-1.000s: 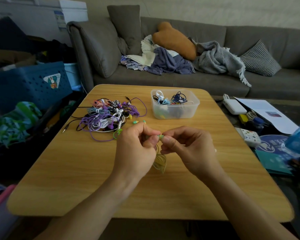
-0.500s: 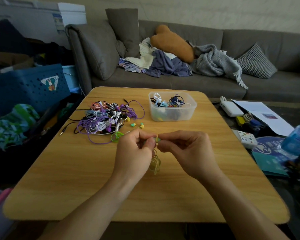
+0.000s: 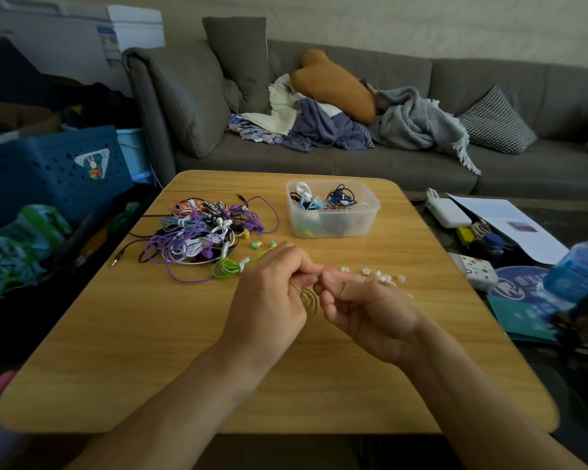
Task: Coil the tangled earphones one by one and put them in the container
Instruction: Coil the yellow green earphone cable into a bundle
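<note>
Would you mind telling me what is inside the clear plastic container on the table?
The clear plastic container holds coiled earphones: white, light blue and dark blue on top. Those underneath are blurred by its wall.

A home living room is indicated: a grey sofa [image 3: 353, 157] w/ cushions, a blanket [image 3: 418, 127] & loose clothes [image 3: 316, 127] is seen just beyond the far edge of a low wooden table [image 3: 150, 351]. A blue storage crate [image 3: 48, 167] is seen off its left edge.
</note>
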Demonstrator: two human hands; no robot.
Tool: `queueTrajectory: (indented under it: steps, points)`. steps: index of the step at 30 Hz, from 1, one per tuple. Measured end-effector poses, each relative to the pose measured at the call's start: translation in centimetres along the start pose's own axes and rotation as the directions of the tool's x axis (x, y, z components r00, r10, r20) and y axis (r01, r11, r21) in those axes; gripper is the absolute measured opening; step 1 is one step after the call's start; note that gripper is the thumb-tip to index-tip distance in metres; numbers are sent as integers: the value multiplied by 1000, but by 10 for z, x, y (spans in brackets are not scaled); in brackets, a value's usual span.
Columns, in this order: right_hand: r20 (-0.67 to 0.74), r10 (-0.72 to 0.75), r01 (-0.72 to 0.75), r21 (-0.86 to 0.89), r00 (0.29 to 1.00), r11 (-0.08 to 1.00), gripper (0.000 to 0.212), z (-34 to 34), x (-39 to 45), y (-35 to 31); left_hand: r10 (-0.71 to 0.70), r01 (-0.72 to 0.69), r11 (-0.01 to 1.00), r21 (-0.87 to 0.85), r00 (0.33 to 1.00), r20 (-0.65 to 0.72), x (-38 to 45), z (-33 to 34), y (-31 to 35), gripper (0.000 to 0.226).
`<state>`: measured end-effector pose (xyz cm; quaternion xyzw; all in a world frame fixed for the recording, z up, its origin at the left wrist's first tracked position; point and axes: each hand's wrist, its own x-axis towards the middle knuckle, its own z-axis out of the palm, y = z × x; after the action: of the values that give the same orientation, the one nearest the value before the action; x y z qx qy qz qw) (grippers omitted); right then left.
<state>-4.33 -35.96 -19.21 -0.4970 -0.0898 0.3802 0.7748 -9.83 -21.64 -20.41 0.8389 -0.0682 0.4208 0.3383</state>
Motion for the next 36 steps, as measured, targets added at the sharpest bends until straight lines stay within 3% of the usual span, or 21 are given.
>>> queueTrajectory:
  steps: [3,5,8,11,15,18,21,23,26,28,30,33,36]
  points:
    - [-3,-79,79,-43,997,996,14,-3,1,2,35,-33,999,-27,999,41,2,-2,-6,17]
    - [-20,-196,189,-188,980,964,18,-7,3,2,1,1,999,-50,999,41,1,-4,-8,10]
    - [-18,-362,318,-434,932,843,30,-8,2,1,-100,104,990,-100,994,46,-2,-6,-9,4]
    - [-28,-416,351,-487,909,799,29,-8,2,-1,-248,258,949,-180,965,81,-5,-6,-9,6]
    - [20,-490,405,-592,872,696,25,-9,2,1,-412,436,851,-292,900,145,-2,-5,-5,15]
    - [33,-542,449,-605,840,658,20,-9,4,1,-512,570,706,-420,821,253,1,-5,-3,13]
    - [43,-542,443,-632,839,636,15,-9,3,2,-542,629,612,-480,775,325,0,-6,-5,12]
    - [1,-506,403,-606,862,686,13,-7,3,2,-519,601,656,-456,798,304,-1,-6,-6,15]
    - [-72,-324,278,-359,943,891,17,-3,3,2,-448,511,774,-375,860,246,-3,-6,-8,23]
    - [-70,-178,160,-210,981,965,23,-2,3,2,-364,410,863,-295,909,202,-4,-6,-10,24]
    - [-58,-108,99,-144,992,985,28,-3,3,3,-292,329,912,-244,940,176,-5,-7,-12,17]
    - [-41,-141,131,-182,989,975,27,-4,3,4,-240,281,928,-244,953,184,-3,-9,-14,10]
    - [-25,-277,247,-382,961,891,26,-4,0,1,-330,396,853,-338,913,238,1,-13,-9,21]
